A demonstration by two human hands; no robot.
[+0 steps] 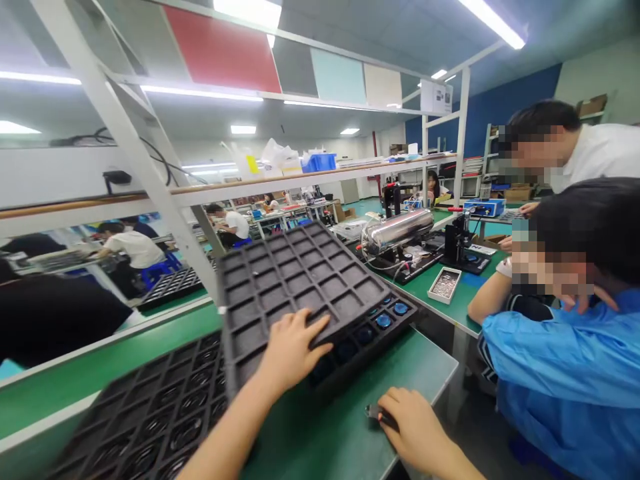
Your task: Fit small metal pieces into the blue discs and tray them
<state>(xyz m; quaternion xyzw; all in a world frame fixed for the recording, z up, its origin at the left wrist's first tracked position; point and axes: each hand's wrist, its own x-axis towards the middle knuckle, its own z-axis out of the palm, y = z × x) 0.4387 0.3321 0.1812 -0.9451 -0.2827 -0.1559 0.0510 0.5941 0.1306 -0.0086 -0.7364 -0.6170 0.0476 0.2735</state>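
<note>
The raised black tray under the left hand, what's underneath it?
Under the raised tray sits another tray holding round blue parts along its exposed edge. The rest is covered, so its contents are hidden.
</note>
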